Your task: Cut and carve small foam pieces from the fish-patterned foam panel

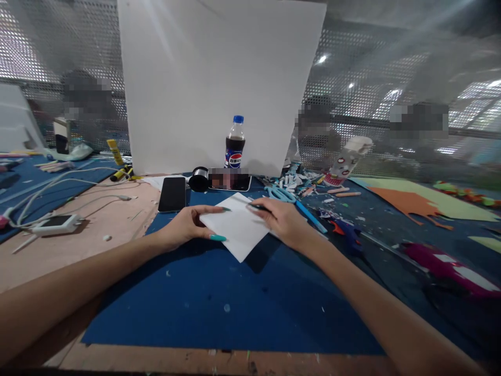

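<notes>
A square of white paper [239, 227] is held cornerwise just above the blue mat [219, 303], casting a shadow on it. My left hand [190, 223] pinches its left corner, the teal-nailed thumb in front and the index finger along the upper edge. At the right corner, my right hand [284, 216] has its fingers bent over the paper's upper right edge. The fingers behind the sheet are partly hidden. Whether the sheet is folded or single, I cannot tell.
Behind the paper stand a black phone [173, 194], another phone [245, 183], a round black-rimmed item [199, 179] and a Pepsi bottle [235, 146]. To the right lie blue scissors [281, 194], paper scraps [293, 180], a glue gun [348, 235] and a magenta tool [450, 269]. Cables [35, 198] trail left.
</notes>
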`<act>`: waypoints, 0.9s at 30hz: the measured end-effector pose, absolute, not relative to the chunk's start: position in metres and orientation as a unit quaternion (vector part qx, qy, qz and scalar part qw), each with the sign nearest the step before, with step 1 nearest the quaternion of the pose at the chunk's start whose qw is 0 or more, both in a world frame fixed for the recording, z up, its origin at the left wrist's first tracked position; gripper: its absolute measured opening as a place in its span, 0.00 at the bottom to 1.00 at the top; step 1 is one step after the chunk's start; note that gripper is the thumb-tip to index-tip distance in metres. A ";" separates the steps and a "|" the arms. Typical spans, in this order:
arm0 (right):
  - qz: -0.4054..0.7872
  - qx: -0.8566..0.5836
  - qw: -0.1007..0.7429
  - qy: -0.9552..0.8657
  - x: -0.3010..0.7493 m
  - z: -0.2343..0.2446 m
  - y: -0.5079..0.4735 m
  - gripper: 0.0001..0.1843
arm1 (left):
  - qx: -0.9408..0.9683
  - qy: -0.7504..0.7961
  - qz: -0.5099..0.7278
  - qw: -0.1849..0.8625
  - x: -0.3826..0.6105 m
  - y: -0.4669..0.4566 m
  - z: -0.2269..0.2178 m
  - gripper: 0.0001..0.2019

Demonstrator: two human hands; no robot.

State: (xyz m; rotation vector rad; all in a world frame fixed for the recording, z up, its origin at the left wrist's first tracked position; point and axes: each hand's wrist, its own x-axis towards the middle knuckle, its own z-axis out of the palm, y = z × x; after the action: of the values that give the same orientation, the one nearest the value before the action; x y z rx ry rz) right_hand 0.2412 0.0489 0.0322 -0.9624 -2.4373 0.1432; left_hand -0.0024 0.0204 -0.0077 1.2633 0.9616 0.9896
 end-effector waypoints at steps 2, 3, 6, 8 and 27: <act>0.093 -0.305 0.203 -0.926 0.237 0.029 0.044 0.22 | 0.547 0.403 0.425 0.599 -0.002 0.020 -0.008 0.27; 0.093 -0.289 0.181 -0.935 0.235 0.027 0.042 0.23 | 0.551 0.397 0.421 0.601 -0.002 0.020 -0.008 0.27; 0.070 -0.266 0.127 -0.953 0.232 0.022 0.042 0.22 | 0.561 0.398 0.406 0.602 -0.002 0.019 -0.008 0.29; 0.059 -0.266 0.095 -0.958 0.232 0.020 0.044 0.21 | 0.563 0.412 0.397 0.596 -0.003 0.020 -0.008 0.31; 0.126 -0.219 0.070 -0.965 0.230 0.030 0.037 0.24 | 0.565 0.416 0.450 0.553 -0.005 0.021 -0.012 0.22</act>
State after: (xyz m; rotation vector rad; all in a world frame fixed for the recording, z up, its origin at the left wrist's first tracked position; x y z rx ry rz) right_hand 0.2301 0.0366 0.0296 -0.6581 -2.9031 0.3800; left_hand -0.0054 0.0206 -0.0119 1.3358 0.9844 1.0631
